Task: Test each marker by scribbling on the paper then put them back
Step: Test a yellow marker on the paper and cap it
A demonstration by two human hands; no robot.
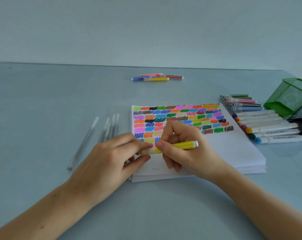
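From the head camera, both hands meet over the lower left of the paper stack [229,149]. The right hand [184,149] grips a yellow marker [181,146] around its barrel, lying nearly level, its white end pointing toward 3 o'clock. The left hand [110,158] pinches the marker's pale cap end [145,152] between thumb and fingertips. The top sheet carries rows of coloured scribbles.

At 12 o'clock, well apart, lies a small cluster of striped markers [157,77]. Toward 2 o'clock sit slim capped pens [242,102], and at 3 o'clock a row of white-barrelled markers [271,126] with dark print too small to read. A green mesh holder [290,96] is tipped beside them. At 9 o'clock lie clear pens [101,134] on the table [43,104].
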